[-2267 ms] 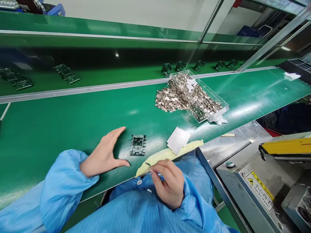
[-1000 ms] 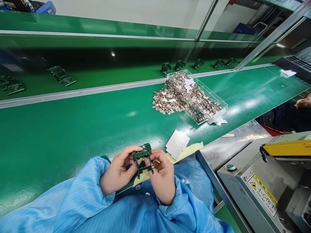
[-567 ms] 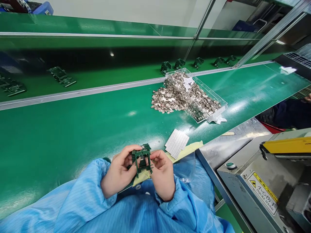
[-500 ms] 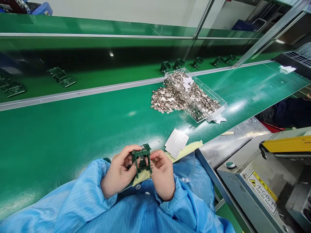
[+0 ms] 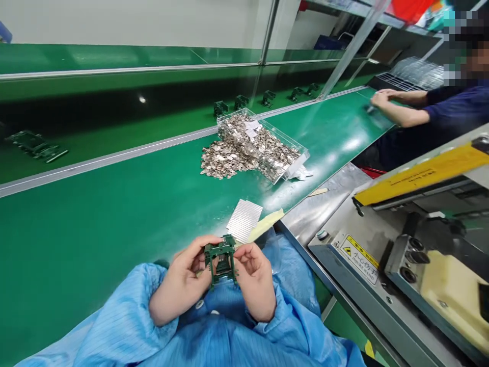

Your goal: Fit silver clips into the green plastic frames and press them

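Note:
Both hands hold a green plastic frame (image 5: 221,261) with an open middle, just above my lap at the near edge of the bench. My left hand (image 5: 185,280) grips its left side, fingers curled behind it. Fingers and thumb of my right hand (image 5: 254,280) pinch its right side. Behind the frame lie stacked sheets of small silvery pieces (image 5: 244,220) and a strip of yellow paper (image 5: 267,224). Farther off, a clear plastic tray (image 5: 300,162) and a heap of small metal pieces (image 5: 223,162) spill onto the green bench top (image 5: 126,214).
Several similar green frames (image 5: 241,102) stand along the belt beyond the metal rail (image 5: 160,148). To my right is a machine with a warning label (image 5: 359,259) and a yellow bar (image 5: 428,176). A co-worker's arms (image 5: 405,107) reach over the bench at the far right.
My view has turned to the right, so the bench things sit farther left and a co-worker comes into sight. The green frame stays between both hands, now slightly more upright.

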The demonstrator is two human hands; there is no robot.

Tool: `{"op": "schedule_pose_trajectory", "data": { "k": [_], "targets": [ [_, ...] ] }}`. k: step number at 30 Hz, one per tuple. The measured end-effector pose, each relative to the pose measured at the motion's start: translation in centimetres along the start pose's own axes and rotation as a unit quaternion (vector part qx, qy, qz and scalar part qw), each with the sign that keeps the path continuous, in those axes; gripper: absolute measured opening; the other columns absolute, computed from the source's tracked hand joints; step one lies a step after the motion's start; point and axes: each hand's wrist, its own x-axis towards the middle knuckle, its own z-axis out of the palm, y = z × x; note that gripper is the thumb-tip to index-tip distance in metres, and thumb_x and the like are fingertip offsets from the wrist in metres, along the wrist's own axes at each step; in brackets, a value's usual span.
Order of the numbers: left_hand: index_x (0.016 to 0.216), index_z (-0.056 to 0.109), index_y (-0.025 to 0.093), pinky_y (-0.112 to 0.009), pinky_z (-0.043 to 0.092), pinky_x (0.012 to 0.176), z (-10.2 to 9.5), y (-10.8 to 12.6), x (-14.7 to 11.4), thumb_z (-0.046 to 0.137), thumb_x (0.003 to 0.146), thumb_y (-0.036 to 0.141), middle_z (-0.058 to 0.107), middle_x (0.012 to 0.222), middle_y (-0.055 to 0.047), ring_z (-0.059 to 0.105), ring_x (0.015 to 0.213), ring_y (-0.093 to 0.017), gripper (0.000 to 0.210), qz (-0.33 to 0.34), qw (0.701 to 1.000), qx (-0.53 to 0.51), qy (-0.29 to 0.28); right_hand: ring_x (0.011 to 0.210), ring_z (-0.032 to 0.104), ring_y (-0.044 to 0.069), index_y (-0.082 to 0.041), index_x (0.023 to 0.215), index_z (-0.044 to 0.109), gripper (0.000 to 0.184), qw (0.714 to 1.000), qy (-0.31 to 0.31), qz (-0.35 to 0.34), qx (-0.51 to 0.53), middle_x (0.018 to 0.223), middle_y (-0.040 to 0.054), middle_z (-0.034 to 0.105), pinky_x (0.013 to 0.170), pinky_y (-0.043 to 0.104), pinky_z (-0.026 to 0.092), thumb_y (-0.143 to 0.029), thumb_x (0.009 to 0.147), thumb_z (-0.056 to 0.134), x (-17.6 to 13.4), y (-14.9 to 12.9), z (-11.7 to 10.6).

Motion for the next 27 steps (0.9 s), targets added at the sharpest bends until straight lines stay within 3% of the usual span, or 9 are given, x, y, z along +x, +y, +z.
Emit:
{"op": "schedule_pose_trajectory", "data": {
  "k": [5, 8, 11, 14, 18, 22, 27],
  "targets": [
    [0.111, 0.055, 0.021, -0.024, 0.05, 0.081, 1.2, -0.2, 7.0, 0.06, 0.081, 0.019, 0.063, 0.101, -0.003, 0.062, 0.088, -0.013, 0.031, 0.066, 0.997, 0.028, 0.032, 0.062, 0.059, 0.015, -0.016, 0.081, 0.063, 0.038, 0.996, 0.082, 0.01, -0.043, 0.075, 0.0055, 0.066, 0.056, 0.026, 0.052, -0.054, 0.08, 0.068, 0.2, 1.6, -4.7],
    [0.109, 0.052, 0.018, -0.028, 0.049, 0.086, 3.6, -1.2, 11.7, 0.062, 0.078, 0.024, 0.063, 0.099, -0.005, 0.062, 0.091, -0.016, 0.033, 0.064, 0.997, -0.014, 0.027, 0.062, 0.06, 0.016, -0.015, 0.082, 0.066, 0.045, 0.994, 0.1, 0.029, -0.032, 0.076, 0.0072, 0.068, 0.052, 0.025, 0.05, -0.06, 0.076, 0.069, 1.0, 2.8, -6.3],
    [0.11, 0.049, 0.017, -0.028, 0.05, 0.08, 6.5, -2.0, 13.9, 0.06, 0.079, 0.025, 0.063, 0.09, -0.003, 0.062, 0.083, -0.015, 0.034, 0.055, 0.998, -0.032, 0.008, 0.063, 0.061, 0.016, -0.014, 0.085, 0.068, 0.048, 0.995, 0.094, 0.034, -0.01, 0.076, 0.0074, 0.068, 0.05, 0.024, 0.051, -0.061, 0.076, 0.067, 1.8, 3.3, -6.8],
    [0.111, 0.05, 0.018, -0.026, 0.05, 0.073, 8.1, -2.3, 13.4, 0.059, 0.08, 0.023, 0.062, 0.084, -0.001, 0.06, 0.075, -0.013, 0.033, 0.054, 0.998, -0.024, -0.029, 0.061, 0.061, 0.015, -0.014, 0.083, 0.068, 0.047, 0.997, 0.072, 0.032, 0.014, 0.072, 0.0056, 0.066, 0.049, 0.023, 0.05, -0.062, 0.077, 0.066, 2.4, 3.4, -6.5],
    [0.114, 0.05, 0.02, -0.024, 0.05, 0.07, 7.8, -2.4, 12.1, 0.059, 0.082, 0.024, 0.061, 0.087, 0.0, 0.06, 0.075, -0.013, 0.034, 0.044, 0.996, -0.022, -0.071, 0.049, 0.055, 0.012, -0.016, 0.069, 0.063, 0.048, 0.997, 0.072, 0.033, 0.017, 0.058, 0.0006, 0.06, 0.046, 0.022, 0.047, -0.063, 0.075, 0.067, 3.0, 3.6, -5.8],
    [0.111, 0.051, 0.019, -0.021, 0.05, 0.064, 6.8, -1.8, 11.0, 0.061, 0.082, 0.028, 0.06, 0.082, 0.0, 0.059, 0.071, -0.011, 0.032, 0.026, 0.998, -0.042, -0.046, 0.045, 0.051, 0.011, -0.018, 0.069, 0.058, 0.049, 0.997, 0.071, 0.032, 0.014, 0.052, -0.0021, 0.056, 0.044, 0.022, 0.045, -0.066, 0.074, 0.067, 3.4, 3.7, -5.4],
    [0.105, 0.053, 0.019, -0.019, 0.05, 0.063, 5.9, -0.5, 9.0, 0.063, 0.081, 0.028, 0.063, 0.084, -0.001, 0.06, 0.07, -0.01, 0.028, 0.026, 0.997, -0.073, -0.011, 0.047, 0.051, 0.011, -0.018, 0.068, 0.057, 0.044, 0.998, 0.068, 0.004, -0.008, 0.053, -0.0012, 0.055, 0.047, 0.023, 0.044, -0.059, 0.085, 0.059, 2.6, 4.2, -4.5]
  ]
}}
